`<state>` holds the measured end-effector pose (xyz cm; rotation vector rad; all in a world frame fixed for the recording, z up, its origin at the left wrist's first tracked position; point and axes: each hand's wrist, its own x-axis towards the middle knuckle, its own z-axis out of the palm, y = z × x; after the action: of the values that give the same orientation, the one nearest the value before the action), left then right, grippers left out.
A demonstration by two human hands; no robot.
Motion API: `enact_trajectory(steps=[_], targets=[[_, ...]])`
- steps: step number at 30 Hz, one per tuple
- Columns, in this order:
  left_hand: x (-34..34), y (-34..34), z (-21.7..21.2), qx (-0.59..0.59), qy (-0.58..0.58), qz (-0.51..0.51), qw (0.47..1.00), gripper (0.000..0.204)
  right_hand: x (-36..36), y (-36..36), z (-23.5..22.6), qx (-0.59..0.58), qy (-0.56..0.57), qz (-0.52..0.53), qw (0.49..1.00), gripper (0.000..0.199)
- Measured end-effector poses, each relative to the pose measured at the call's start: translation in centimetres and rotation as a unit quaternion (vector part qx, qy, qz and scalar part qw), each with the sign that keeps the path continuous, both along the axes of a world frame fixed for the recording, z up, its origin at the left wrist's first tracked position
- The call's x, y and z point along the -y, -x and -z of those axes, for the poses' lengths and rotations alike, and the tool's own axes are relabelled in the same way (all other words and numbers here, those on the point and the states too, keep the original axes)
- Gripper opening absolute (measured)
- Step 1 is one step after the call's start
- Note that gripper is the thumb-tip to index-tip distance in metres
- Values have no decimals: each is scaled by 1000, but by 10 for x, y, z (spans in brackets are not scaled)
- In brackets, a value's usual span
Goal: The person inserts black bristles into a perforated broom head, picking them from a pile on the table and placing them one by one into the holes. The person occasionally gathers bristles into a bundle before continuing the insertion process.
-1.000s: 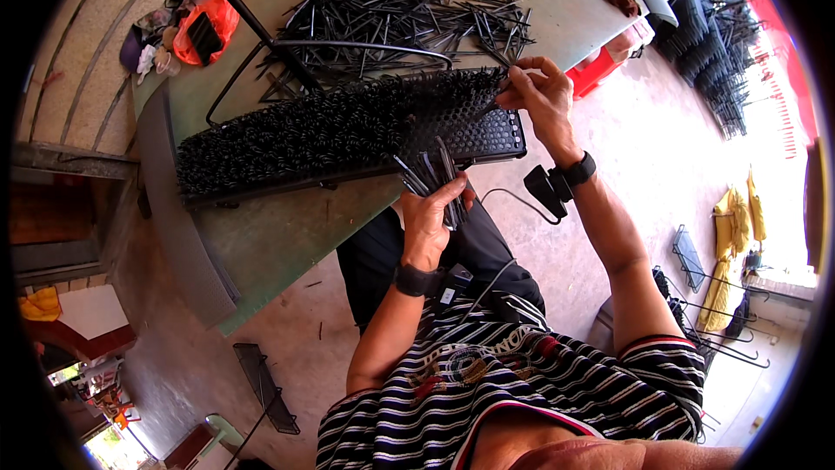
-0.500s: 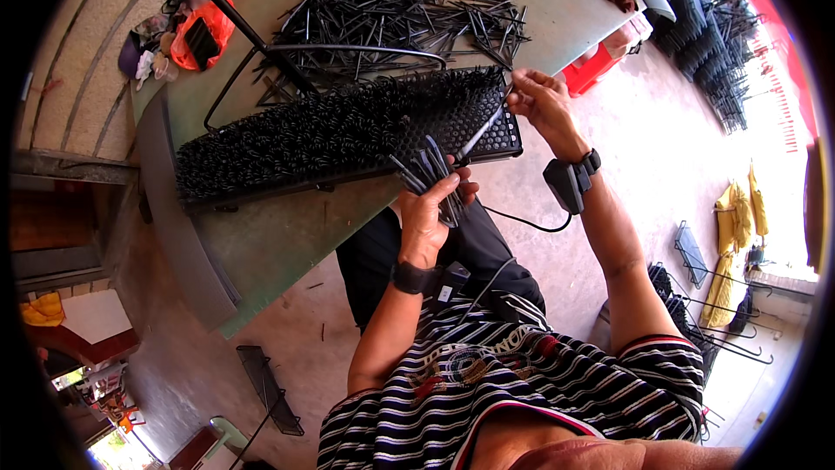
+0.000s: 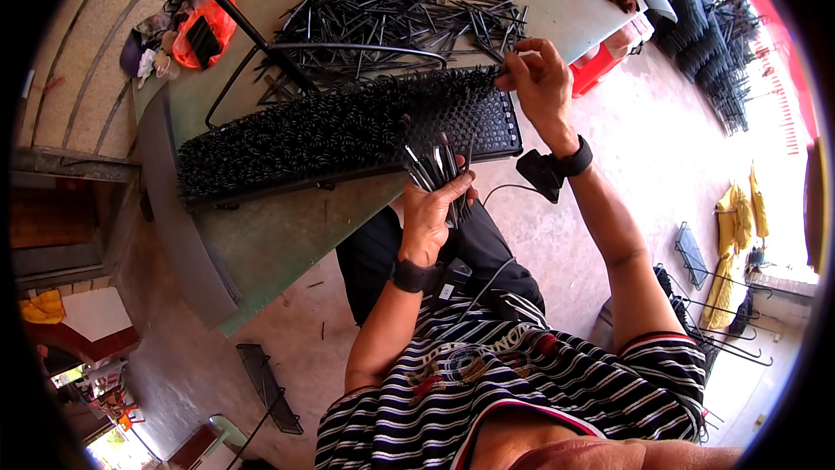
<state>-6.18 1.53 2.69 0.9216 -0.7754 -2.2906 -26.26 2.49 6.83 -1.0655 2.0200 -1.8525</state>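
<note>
My left hand grips a bundle of thin black rods, their tips fanning upward near the table's front edge. My right hand pinches a single black rod at the far right end of a long black perforated board. The board lies across the green table, and most of it is packed with upright black rods. Only its right end shows bare holes.
A big loose heap of black rods covers the far side of the table, beside a bent black metal frame. An orange bag lies at far left. Black wire racks are stacked at right, and a red bin stands under the table edge.
My right hand has carried a single rod from near the bundle up to the far right edge of the board. My left hand has stayed almost still with the bundle.
</note>
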Motion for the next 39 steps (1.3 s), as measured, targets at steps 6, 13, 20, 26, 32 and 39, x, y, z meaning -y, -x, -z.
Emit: enact_trajectory(steps=[6,13,20,26,32,39], targets=[[3,2,7,-2,-44,4,999,24,6,-6,21,-111,-19,-19,993,17],[5,0,10,11,-33,0,999,22,7,4,28,-365,-70,-113,921,6],[5,6,-4,32,-16,-10,999,17,-15,-23,1,-82,-238,-152,956,20],[2,14,-1,23,7,25,999,22,-29,-16,1,186,-183,-191,946,22],[-2,14,13,-41,-23,3,999,26,-16,-2,11,-3,1,-21,1000,17],[-4,11,6,1,-59,1,998,29,-6,-4,23,-137,-2,-2,991,13]])
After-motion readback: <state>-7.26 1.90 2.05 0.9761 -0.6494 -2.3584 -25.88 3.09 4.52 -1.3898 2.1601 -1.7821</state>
